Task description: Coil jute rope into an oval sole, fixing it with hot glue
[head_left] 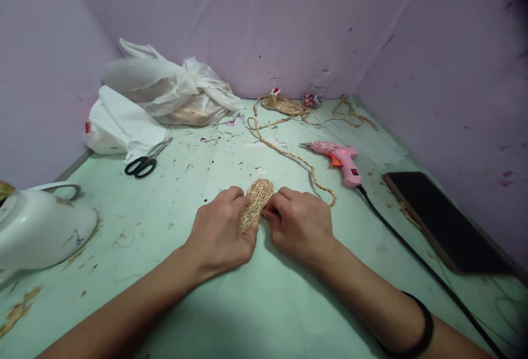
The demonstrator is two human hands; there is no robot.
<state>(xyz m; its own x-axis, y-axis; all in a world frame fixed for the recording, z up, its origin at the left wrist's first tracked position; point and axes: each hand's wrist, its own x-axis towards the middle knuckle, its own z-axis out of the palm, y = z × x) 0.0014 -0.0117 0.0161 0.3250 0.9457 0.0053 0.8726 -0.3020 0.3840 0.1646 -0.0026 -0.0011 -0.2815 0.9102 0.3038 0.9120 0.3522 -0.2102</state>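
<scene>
Between my hands is a small woven straw sole [260, 191], oval and made of coiled tan cord. My left hand [225, 227] grips its left side, with the thumb at the near end and the fingers along the left edge. My right hand [299, 221] is closed in a pinch at the sole's right edge, and the fingertips partly hide what they press. The near part of the sole is covered by my left hand. Beyond my right hand, a braided straw cord [286, 153] trails over the table.
A pink glue gun [338, 155] with a black cable lies at right, beside a dark phone [445, 219]. Black-handled scissors [146, 162], white plastic bags [173, 92] and a white lamp-like object [49, 230] are at left. A beaded woven slipper [284, 106] and a bead jar [313, 98] sit at the back.
</scene>
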